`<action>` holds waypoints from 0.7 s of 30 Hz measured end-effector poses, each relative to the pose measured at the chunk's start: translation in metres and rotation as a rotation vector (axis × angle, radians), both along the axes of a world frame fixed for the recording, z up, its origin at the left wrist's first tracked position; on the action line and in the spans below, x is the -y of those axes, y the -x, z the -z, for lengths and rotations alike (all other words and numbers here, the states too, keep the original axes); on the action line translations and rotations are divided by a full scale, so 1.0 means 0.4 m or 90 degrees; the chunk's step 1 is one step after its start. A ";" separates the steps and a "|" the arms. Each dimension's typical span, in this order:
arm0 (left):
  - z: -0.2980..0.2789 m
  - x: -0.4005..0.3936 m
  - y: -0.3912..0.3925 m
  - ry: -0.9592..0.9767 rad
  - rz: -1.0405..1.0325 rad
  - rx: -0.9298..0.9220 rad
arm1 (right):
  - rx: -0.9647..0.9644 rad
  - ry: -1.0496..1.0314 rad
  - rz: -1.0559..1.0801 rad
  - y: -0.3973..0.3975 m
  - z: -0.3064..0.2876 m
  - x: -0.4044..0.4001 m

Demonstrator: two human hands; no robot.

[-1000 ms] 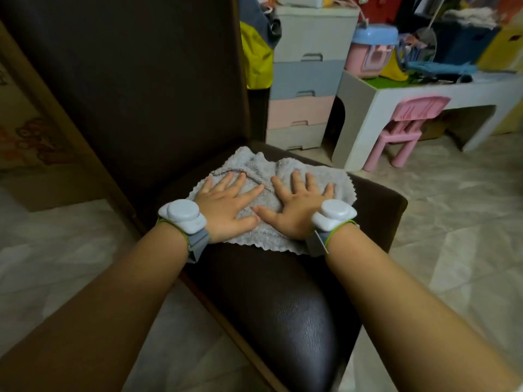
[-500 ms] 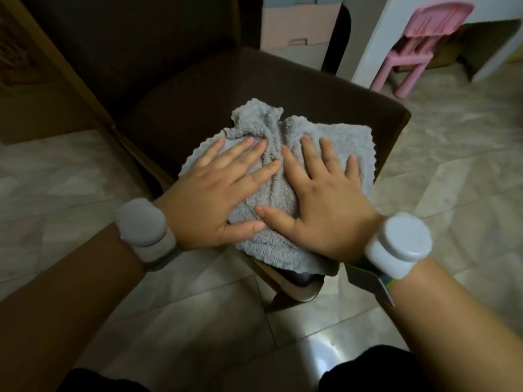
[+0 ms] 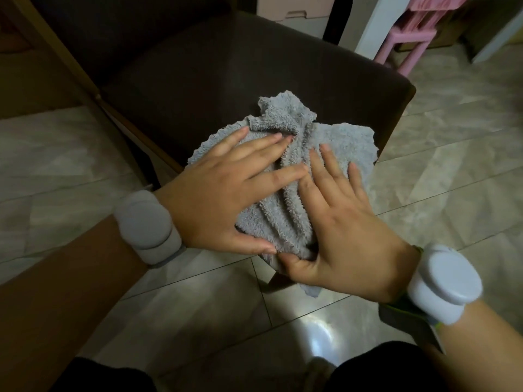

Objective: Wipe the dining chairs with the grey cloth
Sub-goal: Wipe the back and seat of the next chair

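Observation:
A grey fluffy cloth (image 3: 346, 144) lies bunched on the front corner of a dark brown dining chair seat (image 3: 226, 77), with its near edge hanging over the seat's front. My left hand (image 3: 218, 193) presses on the cloth's left half with fingers spread and the thumb at the lower edge. On the right half, my right hand (image 3: 345, 236) rests flat, its thumb hooked under the hanging edge. A ridge of cloth is gathered between the two hands. The chair's tall backrest (image 3: 113, 26) rises at the upper left.
A pink child's chair (image 3: 407, 32) stands under a white low table (image 3: 370, 26) at the upper right. A pastel drawer unit (image 3: 288, 7) is behind the dining chair. Pale marble floor tiles (image 3: 56, 165) surround the seat. Both wrists wear grey bands.
Both hands have dragged the cloth from the back of the seat to its front corner. The cloth has bunched up between them and its edge now hangs over the front.

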State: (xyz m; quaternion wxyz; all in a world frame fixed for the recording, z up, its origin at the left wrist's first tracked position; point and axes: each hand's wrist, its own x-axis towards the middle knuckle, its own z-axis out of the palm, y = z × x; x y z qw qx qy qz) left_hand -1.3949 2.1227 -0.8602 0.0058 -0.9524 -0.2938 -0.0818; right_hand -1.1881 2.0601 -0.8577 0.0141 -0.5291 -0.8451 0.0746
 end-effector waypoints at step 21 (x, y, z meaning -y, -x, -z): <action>-0.035 -0.112 -0.340 0.083 -0.153 -0.158 | -0.303 0.010 0.215 -0.310 0.055 -0.223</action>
